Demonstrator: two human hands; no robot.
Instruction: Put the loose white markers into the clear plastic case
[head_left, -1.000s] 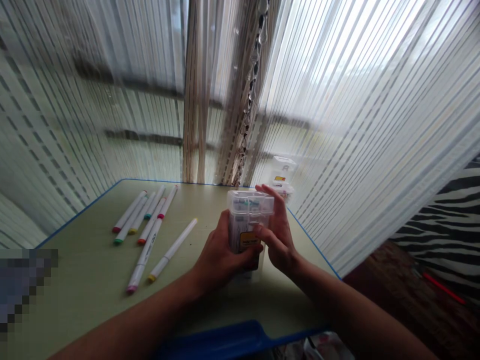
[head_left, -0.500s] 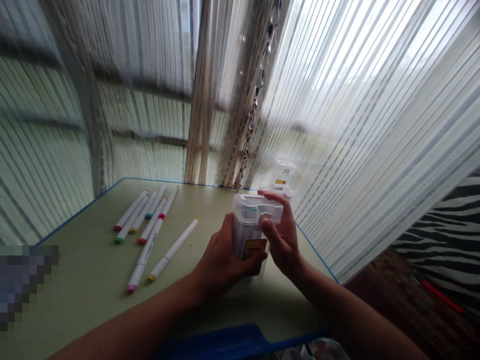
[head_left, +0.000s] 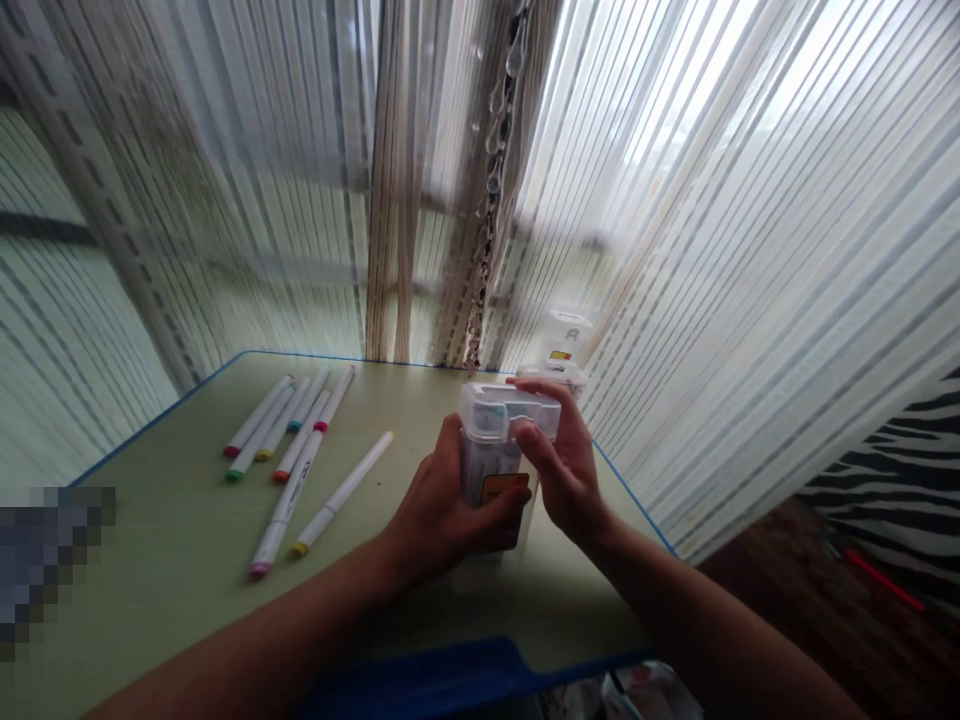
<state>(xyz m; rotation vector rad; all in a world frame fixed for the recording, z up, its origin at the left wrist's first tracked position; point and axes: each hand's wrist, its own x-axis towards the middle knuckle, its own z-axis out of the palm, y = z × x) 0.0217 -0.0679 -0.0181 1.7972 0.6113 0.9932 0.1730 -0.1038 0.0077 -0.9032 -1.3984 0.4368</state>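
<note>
A clear plastic marker case (head_left: 491, 465) with a yellow and dark label stands upright between my hands. My left hand (head_left: 442, 500) is wrapped round its lower body, with the thumb across the label. My right hand (head_left: 559, 465) grips the lid from the right, the thumb on the front latch and the fingers over the top. The lid sits on the case; whether it is latched I cannot tell. What lies inside is only dimly visible. To the left, several white markers with coloured ends lie on the table, among them a yellow-ended marker (head_left: 343, 495) and a pink-ended marker (head_left: 285, 515).
Behind my right hand stands a second clear case (head_left: 564, 345) with its lid up. The green table (head_left: 180, 530) has a blue edge, with a blue tray (head_left: 420, 685) at its front. Striped string curtains (head_left: 300, 200) hang behind it. A zebra-striped cloth (head_left: 892, 480) is at right.
The view has shifted slightly. Both hands keep the same hold on the marker case, and the right thumb still presses at the lid's front. The loose markers have not moved.
</note>
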